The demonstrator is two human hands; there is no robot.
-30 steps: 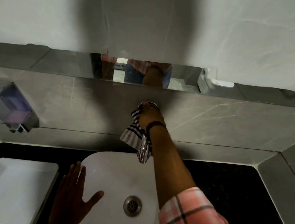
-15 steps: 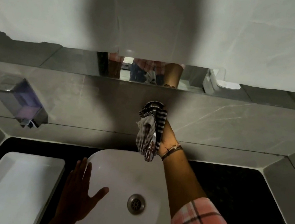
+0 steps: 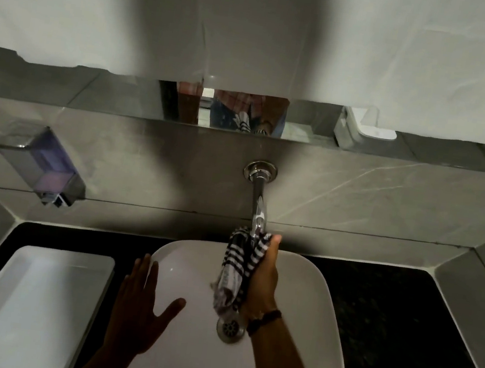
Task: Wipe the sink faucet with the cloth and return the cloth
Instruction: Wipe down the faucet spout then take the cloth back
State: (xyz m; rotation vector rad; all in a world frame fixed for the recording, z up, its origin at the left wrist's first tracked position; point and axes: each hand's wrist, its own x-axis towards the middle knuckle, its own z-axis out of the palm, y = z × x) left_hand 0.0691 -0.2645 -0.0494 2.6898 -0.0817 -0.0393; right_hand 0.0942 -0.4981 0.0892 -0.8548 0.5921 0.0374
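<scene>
The right hand (image 3: 263,283) is clenched on the striped cloth (image 3: 239,264), pressing its upper folds around the outlet end of the wall-mounted faucet (image 3: 258,204); the loose tail hangs below the grip, just above the drain (image 3: 230,327). The left hand (image 3: 136,306) lies flat with its fingers spread on the basin rim (image 3: 333,305), to the left of the grip, grasping nothing. Risk: the polished chrome spout is smooth and curved, so a woven cloth gathered only at the tip may slide off and leave the tube and round wall flange above the grip unwiped. The dangling tail could drag in the glossy white basin and pick up moisture. The dark speckled bench (image 3: 401,331) lies to the right of the grip.
</scene>
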